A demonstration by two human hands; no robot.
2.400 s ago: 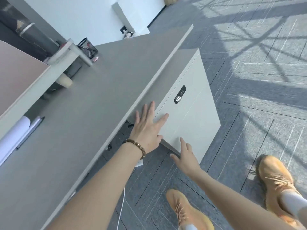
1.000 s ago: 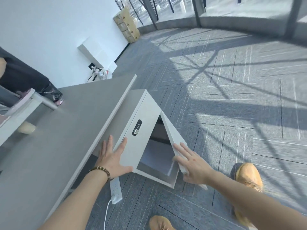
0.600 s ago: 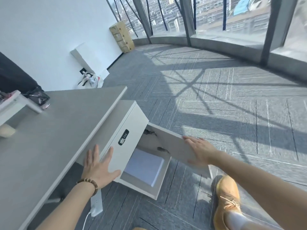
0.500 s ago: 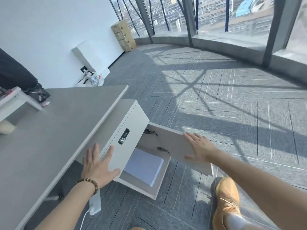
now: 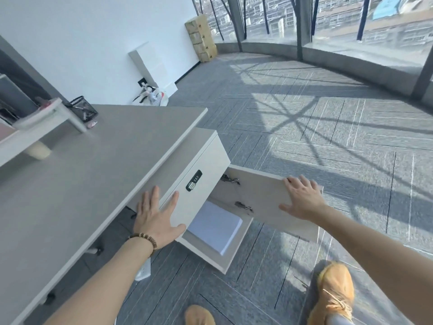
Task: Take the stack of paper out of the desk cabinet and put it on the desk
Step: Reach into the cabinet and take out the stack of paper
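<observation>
Cabinet door [image 5: 269, 202] swung wide, our right hand [image 5: 301, 199] spread flat against it and our left hand [image 5: 155, 218] splayed empty on the cabinet [image 5: 187, 184] front, and the stack of paper [image 5: 214, 227] lies untouched inside, lift and desk [image 5: 93, 172] placement both ahead.

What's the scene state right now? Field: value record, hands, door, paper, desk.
left hand: flat on the cabinet front, fingers spread, holding nothing
right hand: flat on the door, near its outer edge, not gripping
door: swung wide open, hinges visible
paper: white stack lying flat inside the cabinet, untouched
desk: near part bare; shelf and mesh basket at far end
</observation>
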